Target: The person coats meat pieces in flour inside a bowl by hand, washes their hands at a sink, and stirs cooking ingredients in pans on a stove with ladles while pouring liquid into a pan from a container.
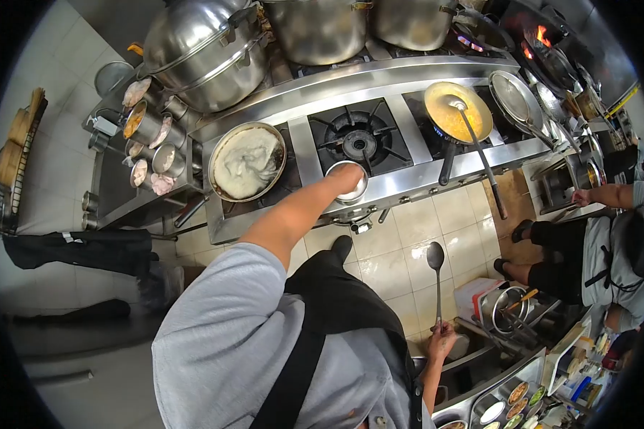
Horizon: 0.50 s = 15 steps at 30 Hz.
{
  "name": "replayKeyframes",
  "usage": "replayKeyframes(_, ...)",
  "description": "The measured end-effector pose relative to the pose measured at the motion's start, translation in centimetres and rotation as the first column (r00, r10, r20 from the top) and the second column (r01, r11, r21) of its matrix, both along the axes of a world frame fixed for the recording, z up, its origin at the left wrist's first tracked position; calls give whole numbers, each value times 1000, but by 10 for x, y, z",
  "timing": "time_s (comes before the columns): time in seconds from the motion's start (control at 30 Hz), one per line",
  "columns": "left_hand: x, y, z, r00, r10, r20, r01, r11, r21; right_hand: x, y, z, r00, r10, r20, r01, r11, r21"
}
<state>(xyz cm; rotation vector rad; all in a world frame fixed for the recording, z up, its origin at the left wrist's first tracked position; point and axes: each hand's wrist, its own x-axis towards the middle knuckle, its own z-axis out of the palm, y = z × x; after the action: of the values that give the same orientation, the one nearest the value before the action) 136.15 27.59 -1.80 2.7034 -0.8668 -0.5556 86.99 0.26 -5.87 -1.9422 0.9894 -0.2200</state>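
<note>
My left hand reaches down into a small metal bowl at the stove's front edge, and its fingertips are hidden inside. Lower right, my right hand is closed round the handle of a long metal spoon, whose head points up over the floor. Left of the bowl, a wide pan on the stove holds a pale, whitish mass. Just behind the bowl is a bare burner. Further right, a pan contains something yellow, with a ladle resting in it.
Large steel pots line the back. Metal cups of food stand at the left. A strainer and a flaming wok are right. Another person stands there, near ingredient containers and a steel bowl.
</note>
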Motion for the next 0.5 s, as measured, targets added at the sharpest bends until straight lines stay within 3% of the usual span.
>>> replayKeyframes(0.17,15,13,15,998,-31,-54,28,998,-51,-15,-1,-19,999,-39,30,38,998,50)
replayKeyframes(0.27,20,18,11,1000,-14,-22,12,997,-82,-12,4,-8,996,-84,-10,84,978,193)
replayKeyframes(0.37,21,20,5,1000,2,31,1,997,-80,-5,11,7,995,-70,-69,80,985,150)
replayKeyframes(0.5,10,22,-9,998,39,45,-32,987,-160,-4,9,1,999,-35,-6,35,995,91)
